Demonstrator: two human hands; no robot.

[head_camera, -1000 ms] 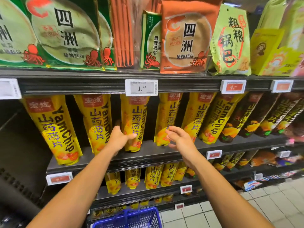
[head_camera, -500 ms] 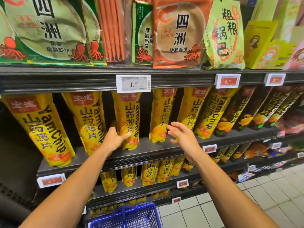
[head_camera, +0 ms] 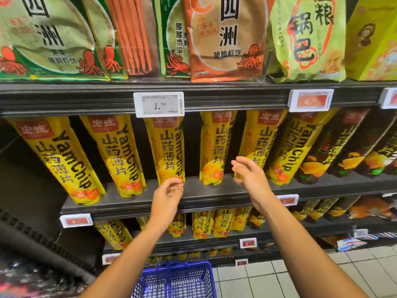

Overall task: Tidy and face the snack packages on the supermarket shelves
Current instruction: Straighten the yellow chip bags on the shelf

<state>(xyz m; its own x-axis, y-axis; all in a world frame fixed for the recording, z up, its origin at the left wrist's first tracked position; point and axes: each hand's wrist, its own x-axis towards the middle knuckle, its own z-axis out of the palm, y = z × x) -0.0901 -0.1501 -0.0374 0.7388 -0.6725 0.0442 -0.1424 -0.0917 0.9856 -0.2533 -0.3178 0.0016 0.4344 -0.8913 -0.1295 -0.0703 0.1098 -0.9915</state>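
A row of yellow YamChip tubes [head_camera: 120,155] stands on the dark middle shelf [head_camera: 204,194], leaning at differing angles. My left hand [head_camera: 168,192] hovers at the base of the third yellow tube [head_camera: 166,147], fingers loosely curled and holding nothing. I cannot tell whether its fingertips touch the tube. My right hand [head_camera: 249,175] is open with the palm turned left, in front of the gap between the fourth tube [head_camera: 211,147] and the fifth tube [head_camera: 257,136]. Dark YamChip tubes [head_camera: 326,151] continue the row to the right.
The shelf above holds green prawn-cracker packs [head_camera: 43,39], an orange pack [head_camera: 223,39] and a lime bag [head_camera: 305,39]. A price tag [head_camera: 159,104] hangs over the third tube. More yellow tubes [head_camera: 202,224] fill the shelf below. A blue basket [head_camera: 176,280] sits by my legs.
My left hand has let go of the third tube and dropped to its base. My right hand has shifted right toward the fifth tube. The view has moved closer.
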